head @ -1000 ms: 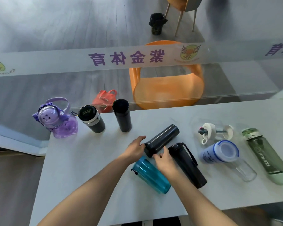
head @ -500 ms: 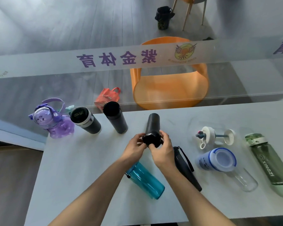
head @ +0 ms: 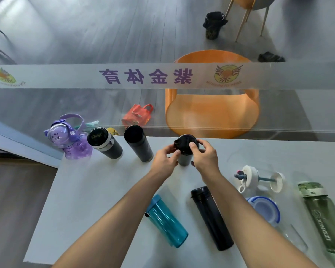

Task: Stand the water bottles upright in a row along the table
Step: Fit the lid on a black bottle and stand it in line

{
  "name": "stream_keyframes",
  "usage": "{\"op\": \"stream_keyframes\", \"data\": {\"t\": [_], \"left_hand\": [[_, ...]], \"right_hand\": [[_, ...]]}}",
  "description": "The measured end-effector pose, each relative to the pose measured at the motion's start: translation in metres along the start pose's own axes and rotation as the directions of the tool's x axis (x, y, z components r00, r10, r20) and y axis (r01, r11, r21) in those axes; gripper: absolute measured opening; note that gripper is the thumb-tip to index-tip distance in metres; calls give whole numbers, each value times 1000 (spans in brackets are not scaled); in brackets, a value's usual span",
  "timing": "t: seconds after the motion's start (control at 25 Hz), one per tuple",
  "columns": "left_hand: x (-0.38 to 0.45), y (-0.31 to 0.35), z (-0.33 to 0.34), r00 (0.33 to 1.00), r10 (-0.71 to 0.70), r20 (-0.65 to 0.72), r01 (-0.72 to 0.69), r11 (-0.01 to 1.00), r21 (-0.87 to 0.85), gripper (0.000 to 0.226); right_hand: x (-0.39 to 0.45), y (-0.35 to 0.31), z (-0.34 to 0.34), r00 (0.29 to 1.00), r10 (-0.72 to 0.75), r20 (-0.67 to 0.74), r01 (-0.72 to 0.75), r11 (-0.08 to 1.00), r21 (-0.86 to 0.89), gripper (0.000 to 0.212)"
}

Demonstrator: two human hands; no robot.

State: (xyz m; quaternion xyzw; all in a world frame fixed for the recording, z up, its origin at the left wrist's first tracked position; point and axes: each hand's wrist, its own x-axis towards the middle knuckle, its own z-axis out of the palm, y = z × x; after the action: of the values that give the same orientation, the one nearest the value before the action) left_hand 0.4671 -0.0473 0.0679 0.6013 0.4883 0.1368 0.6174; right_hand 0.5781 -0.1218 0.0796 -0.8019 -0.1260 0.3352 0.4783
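Note:
A dark grey bottle [head: 185,147] stands upright near the table's far edge. My left hand [head: 165,159] and my right hand [head: 205,157] both grip it near its black cap. To its left stand a black bottle [head: 138,143], a black and silver flask [head: 104,143] and a purple cartoon bottle [head: 70,139], all upright in a row. A teal bottle [head: 166,221], a long black bottle [head: 212,217], a clear bottle with a blue-rimmed lid [head: 267,211], a clear bottle with a white lid [head: 257,178] and a green bottle [head: 324,217] lie on their sides.
The white table [head: 97,190] ends at a glass wall with a frosted band of purple lettering [head: 145,76]. Behind the glass are an orange chair [head: 211,111] and a red bag [head: 137,115]. The table's left edge drops to wooden floor.
Both hands lifted the dark grey bottle from lying on the table, turned it upright and moved it towards the far edge, in line with the standing bottles.

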Motion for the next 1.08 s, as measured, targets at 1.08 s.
{"op": "stream_keyframes", "data": {"t": [1.08], "left_hand": [[-44,-41,9,961,-277,-6,277,961,-7,32]], "right_hand": [[-20,16,-21,983,115,142,-83,973,-215,45]]}}
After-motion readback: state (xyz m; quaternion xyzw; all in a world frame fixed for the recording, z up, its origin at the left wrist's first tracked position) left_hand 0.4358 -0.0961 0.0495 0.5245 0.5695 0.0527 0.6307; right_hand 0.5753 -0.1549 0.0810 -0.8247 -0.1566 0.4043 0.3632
